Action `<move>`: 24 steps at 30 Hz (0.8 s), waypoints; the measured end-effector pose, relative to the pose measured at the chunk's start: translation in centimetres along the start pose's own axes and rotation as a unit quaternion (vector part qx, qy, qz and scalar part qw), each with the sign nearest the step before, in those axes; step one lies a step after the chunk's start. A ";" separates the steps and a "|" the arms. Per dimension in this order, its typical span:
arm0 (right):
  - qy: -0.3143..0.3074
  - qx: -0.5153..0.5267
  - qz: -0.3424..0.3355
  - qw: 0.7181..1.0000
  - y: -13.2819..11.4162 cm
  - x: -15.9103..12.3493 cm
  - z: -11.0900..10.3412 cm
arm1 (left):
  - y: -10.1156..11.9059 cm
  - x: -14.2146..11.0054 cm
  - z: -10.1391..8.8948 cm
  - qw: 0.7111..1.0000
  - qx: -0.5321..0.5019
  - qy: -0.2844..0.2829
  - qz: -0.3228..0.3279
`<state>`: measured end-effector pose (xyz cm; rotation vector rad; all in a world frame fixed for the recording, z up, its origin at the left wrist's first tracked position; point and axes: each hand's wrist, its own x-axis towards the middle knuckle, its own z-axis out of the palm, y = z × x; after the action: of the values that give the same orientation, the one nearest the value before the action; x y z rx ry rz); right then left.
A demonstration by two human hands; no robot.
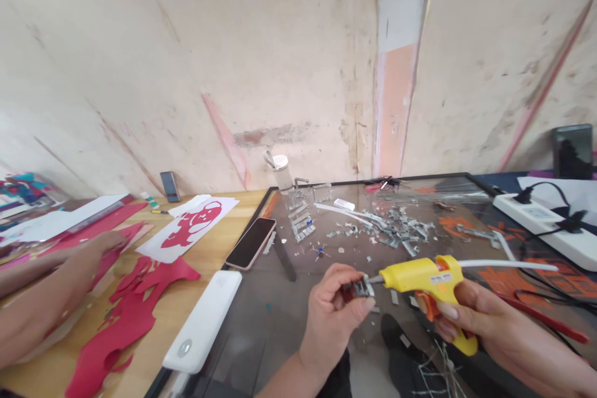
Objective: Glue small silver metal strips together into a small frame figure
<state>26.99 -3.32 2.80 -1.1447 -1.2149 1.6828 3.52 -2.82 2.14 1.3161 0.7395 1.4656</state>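
My left hand [333,308] pinches a small grey metal piece [364,288] between thumb and fingers, above the dark tabletop. My right hand [480,311] is wrapped round the handle of a yellow hot glue gun [420,275], with fingers at its orange trigger [428,306]. The gun's nozzle [376,281] points left and meets or nearly meets the metal piece; I cannot tell if it touches. A white glue stick [508,265] juts out of the gun's back end. The fingers partly hide the metal piece.
Loose grey metal pieces [403,227] lie beyond my hands. A white power strip [545,224] with cords stands at right. A phone [252,242] and a white oblong device [204,321] lie left of centre. Another person's arms [60,286] rest over red paper [125,317].
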 end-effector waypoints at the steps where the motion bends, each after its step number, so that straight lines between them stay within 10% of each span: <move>1: 0.002 -0.005 0.000 1.000 -0.1 0.0 0.1 | 0.0 0.0 0.0 1.000 0.002 0.000 0.001; 24: 0.008 -0.028 0.008 1.000 -1.1 -0.5 0.9 | 0.3 0.1 0.1 1.000 0.009 0.017 -0.005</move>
<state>26.44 -3.77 4.15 -1.2026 -1.2520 1.6585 3.54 -2.84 2.45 1.3020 0.7821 1.4805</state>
